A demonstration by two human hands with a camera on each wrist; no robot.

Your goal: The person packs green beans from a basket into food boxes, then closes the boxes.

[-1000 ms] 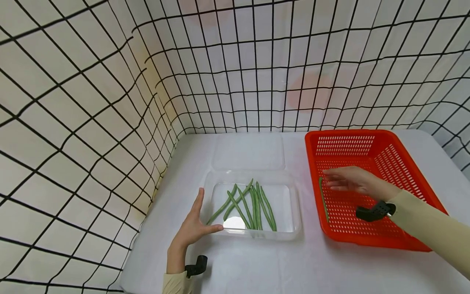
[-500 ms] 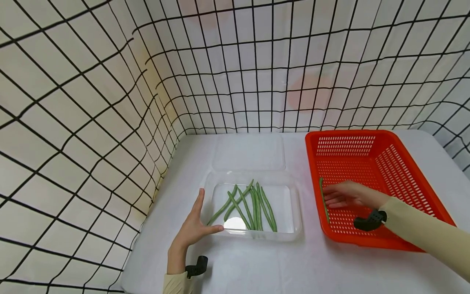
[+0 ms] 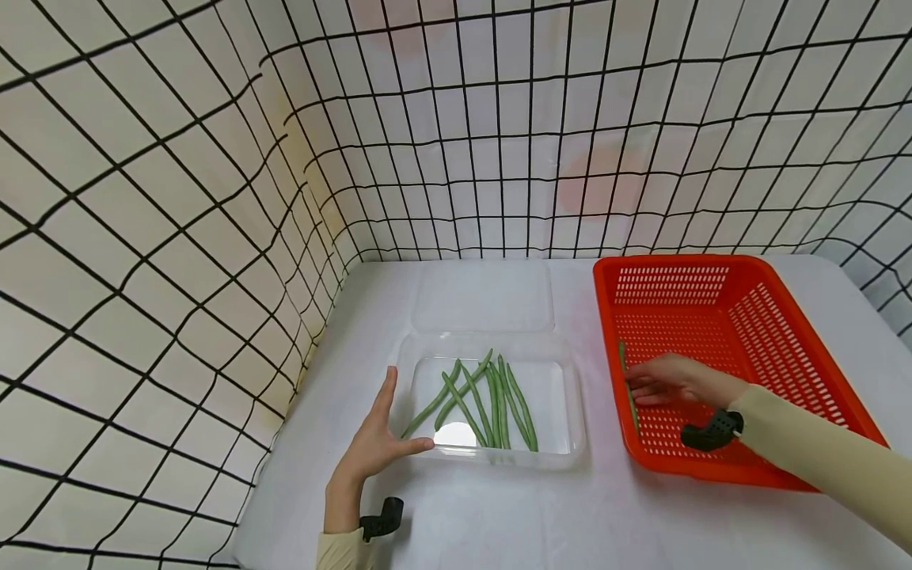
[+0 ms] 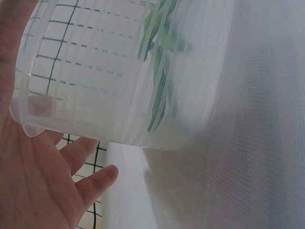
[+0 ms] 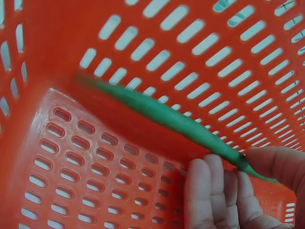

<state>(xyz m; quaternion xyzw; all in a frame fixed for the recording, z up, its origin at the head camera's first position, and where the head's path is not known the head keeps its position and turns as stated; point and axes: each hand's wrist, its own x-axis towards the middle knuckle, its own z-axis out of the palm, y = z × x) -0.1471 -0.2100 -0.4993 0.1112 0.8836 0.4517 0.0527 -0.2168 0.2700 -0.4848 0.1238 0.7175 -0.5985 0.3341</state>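
Observation:
My right hand [image 3: 670, 380] reaches down into the red basket [image 3: 727, 473] and pinches a green bean [image 5: 176, 121] that stands along the basket's left wall. In the right wrist view the thumb lies on one side of the bean and the fingertips on the other, near one end. My left hand [image 3: 378, 439] rests at the near left corner of a clear plastic box [image 3: 577, 396], fingers straight and thumb spread along its near rim. Several green beans [image 3: 529, 408] lie in that box, some crossing and some side by side. The left wrist view shows the palm against the rim.
A clear flat lid [image 3: 484, 293] lies behind the box on the white table [image 3: 456, 522]. Black grid netting [image 3: 527, 158] over white cloth rises at the back and along the left side. The basket's slotted walls surround my right hand.
My right hand has come down and slightly toward the near side in the basket, and its fingertips now meet the green bean. The left hand and box have stayed in place.

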